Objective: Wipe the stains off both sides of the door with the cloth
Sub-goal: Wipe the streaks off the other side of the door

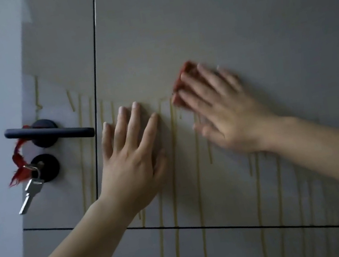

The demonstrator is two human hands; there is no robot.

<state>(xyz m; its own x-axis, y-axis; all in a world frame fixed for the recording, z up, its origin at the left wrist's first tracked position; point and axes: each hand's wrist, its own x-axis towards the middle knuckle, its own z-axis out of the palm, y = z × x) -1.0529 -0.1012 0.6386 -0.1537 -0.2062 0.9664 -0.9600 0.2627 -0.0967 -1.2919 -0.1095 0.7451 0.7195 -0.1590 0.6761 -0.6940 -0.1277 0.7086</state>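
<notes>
A: Cloth, red, one only, pinned to the door under the right grip. Fingers straight and spread, pressing it flat, not curled round it. Blurred, mind.

B: And the left grip?

A: Flat on the panel, fingers straight, holding nothing. Bracing, I'd say.

B: So where's the work?

A: Stains, yellow drips, long axis straight up and down the door. The nearest start just below and left of the cloth, between the two grips, and run down past the groove. More lie under the right forearm and over by the handle.

B: Right grip's call, then?

A: It's nearer, and it has the cloth. My guess: pull down along the streaks.

B: Count?

A: Two grips, one cloth, one handle, one key hanging. Drips: well over a dozen, those under the forearm too faint to tally. Far side of the door isn't in view.
</notes>
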